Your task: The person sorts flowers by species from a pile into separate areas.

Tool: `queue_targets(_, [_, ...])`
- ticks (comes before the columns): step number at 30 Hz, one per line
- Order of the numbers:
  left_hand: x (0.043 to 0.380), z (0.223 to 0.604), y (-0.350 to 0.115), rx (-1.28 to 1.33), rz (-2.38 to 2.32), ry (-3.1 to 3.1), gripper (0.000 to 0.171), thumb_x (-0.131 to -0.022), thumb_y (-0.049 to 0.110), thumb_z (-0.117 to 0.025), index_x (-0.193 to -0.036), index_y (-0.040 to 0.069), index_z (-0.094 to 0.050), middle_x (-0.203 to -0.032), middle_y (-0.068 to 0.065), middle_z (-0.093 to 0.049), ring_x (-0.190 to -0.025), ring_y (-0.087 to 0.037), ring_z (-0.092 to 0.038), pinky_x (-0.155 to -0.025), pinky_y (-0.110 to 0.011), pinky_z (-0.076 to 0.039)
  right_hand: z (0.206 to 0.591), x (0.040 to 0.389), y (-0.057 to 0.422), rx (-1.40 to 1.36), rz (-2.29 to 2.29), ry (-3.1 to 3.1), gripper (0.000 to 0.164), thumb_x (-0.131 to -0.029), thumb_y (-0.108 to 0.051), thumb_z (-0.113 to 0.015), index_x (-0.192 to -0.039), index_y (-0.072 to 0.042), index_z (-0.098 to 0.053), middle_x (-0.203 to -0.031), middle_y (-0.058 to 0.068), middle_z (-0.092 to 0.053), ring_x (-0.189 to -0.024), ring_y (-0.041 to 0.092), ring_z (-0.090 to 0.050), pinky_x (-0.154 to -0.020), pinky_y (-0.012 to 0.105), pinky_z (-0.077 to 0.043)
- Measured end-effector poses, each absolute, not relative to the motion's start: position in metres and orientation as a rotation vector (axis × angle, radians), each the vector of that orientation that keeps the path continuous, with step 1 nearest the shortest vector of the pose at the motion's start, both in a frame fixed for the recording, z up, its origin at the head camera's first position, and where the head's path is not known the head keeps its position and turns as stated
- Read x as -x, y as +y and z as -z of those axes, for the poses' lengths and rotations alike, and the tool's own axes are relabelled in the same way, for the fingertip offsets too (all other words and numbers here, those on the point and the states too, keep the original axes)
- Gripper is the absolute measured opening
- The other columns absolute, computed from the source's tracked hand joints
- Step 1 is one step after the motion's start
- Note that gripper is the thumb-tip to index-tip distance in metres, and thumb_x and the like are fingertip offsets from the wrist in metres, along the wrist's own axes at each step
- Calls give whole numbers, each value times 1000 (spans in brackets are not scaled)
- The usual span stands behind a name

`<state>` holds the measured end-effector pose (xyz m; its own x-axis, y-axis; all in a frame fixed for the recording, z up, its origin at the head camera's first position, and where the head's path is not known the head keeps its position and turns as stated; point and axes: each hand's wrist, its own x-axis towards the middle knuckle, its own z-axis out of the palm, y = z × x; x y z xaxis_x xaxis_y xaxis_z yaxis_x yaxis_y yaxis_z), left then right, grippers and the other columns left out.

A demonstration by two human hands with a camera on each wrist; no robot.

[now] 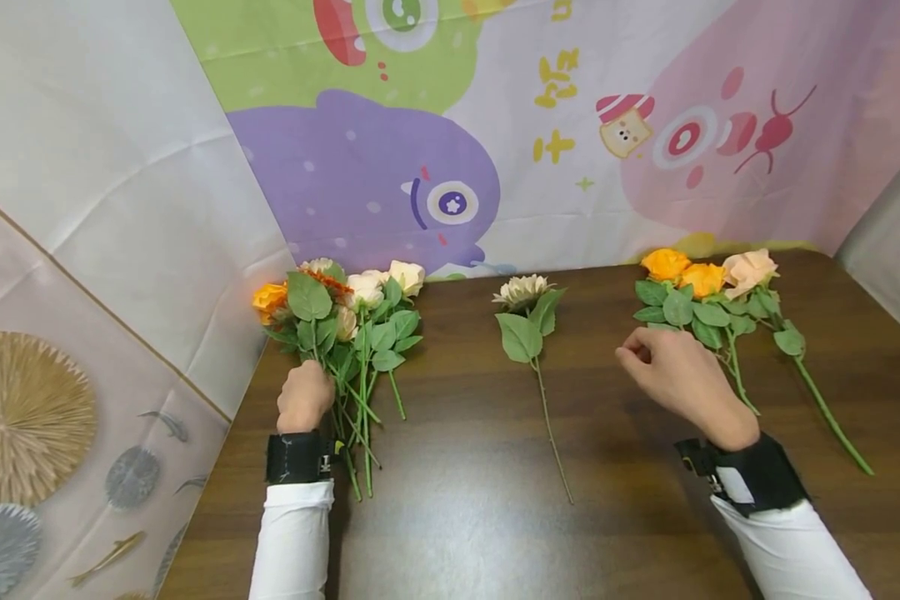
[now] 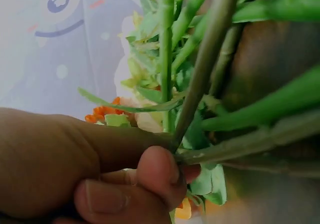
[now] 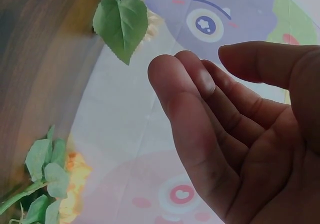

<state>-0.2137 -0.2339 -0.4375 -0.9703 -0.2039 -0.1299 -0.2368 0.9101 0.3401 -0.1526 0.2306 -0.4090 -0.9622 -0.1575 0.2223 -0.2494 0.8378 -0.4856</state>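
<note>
At the left of the table, my left hand [image 1: 303, 396] pinches a brownish flower stem [image 2: 207, 54] between thumb and fingertips. It belongs to a bunch of artificial flowers [image 1: 382, 336] in cream, orange and rust, whose green stems cross and spread toward me. A second brownish stem [image 2: 260, 143] runs right beside the fingertips. My right hand [image 1: 682, 379] hovers in front of the right-hand flowers, holding nothing. Its fingers bend loosely, the thumb apart from them. Beyond it lie orange roses [image 1: 666, 263] and a peach rose [image 1: 750, 271] with long stems.
A single cream flower [image 1: 521, 292] lies mid-table, its thin stem pointing toward me. Behind the brown wooden table [image 1: 450, 533] hangs a cartoon-printed cloth [image 1: 375, 175]. A patterned pale cloth [image 1: 120, 292] borders the left side.
</note>
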Motion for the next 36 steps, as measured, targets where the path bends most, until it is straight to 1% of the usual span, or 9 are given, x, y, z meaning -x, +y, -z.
queue_targets(6, [211, 433, -233, 366, -623, 3003, 27, -97, 8, -44, -81, -6, -61, -84, -26, -60, -63, -32, -56, -51, -44, -44, 409, 153, 230, -313, -781, -2865, 16, -95, -18, -62, -93, -4, -71, -76, 3, -67, -58, 13, -53, -52, 32, -42])
queue_targets(9, [210, 430, -231, 362, -640, 3008, 29, -97, 7, -41, -75, -4, -57, -81, -24, -58, -61, -31, -54, -51, -42, -42, 409, 154, 230, -310, -782, -2886, 16, -95, -18, -63, -95, -4, -71, -77, 3, -67, -58, 13, -53, -52, 32, -43])
queue_targets(13, [208, 423, -228, 352, -631, 3031, 32, -98, 7, -38, -68, 2, -49, -78, -22, -56, -60, -30, -52, -52, -41, -41, 409, 154, 230, -307, -778, -2907, 17, -95, -19, -63, -96, -4, -71, -77, 3, -67, -58, 13, -53, -52, 32, -43])
queue_targets(18, [203, 413, -223, 299, -594, 3091, 37, -102, 10, -40, -65, 5, -44, -71, -21, -54, -58, -33, -55, -51, -42, -41, 409, 154, 230, -307, -777, -2916, 17, -95, -19, -64, -97, -4, -71, -77, 3, -67, -58, 14, -53, -52, 32, -42])
queue_targets(23, [198, 405, -218, 250, -571, 3179, 38, -103, 11, -42, -66, 4, -48, -68, -23, -55, -58, -38, -59, -49, -46, -45, 409, 154, 229, -311, -776, -2914, 17, -95, -18, -64, -96, -3, -71, -76, 3, -66, -58, 14, -53, -51, 31, -42])
queue_targets(25, [197, 403, -217, 222, -573, 3218, 36, -103, 12, -44, -69, 2, -51, -67, -23, -56, -57, -38, -59, -48, -45, -45, 409, 154, 229, -314, -778, -2912, 17, -94, -18, -65, -96, -3, -71, -76, 4, -66, -58, 14, -52, -51, 31, -42])
queue_targets(29, [194, 397, -210, 131, -617, 3278, 33, -105, 14, -44, -76, 2, -52, -62, -15, -50, -53, -31, -54, -45, -38, -39, 410, 154, 229, -325, -776, -2902, 16, -94, -18, -65, -96, -3, -71, -76, 4, -67, -58, 14, -53, -51, 31, -42])
queue_targets(33, [189, 389, -199, -32, -724, 3293, 32, -106, 14, -42, -77, 3, -50, -61, -9, -41, -49, -24, -45, -47, -34, -33, 410, 153, 227, -337, -781, -2881, 15, -94, -17, -65, -95, -3, -71, -75, 3, -67, -58, 13, -52, -52, 31, -42])
queue_targets(36, [184, 383, -188, -168, -834, 3280, 31, -106, 14, -42, -78, 4, -50, -62, -8, -45, -47, -22, -42, -48, -33, -33, 410, 152, 223, -361, -799, -2854, 13, -93, -16, -64, -93, -4, -71, -73, 1, -65, -58, 13, -52, -53, 31, -41])
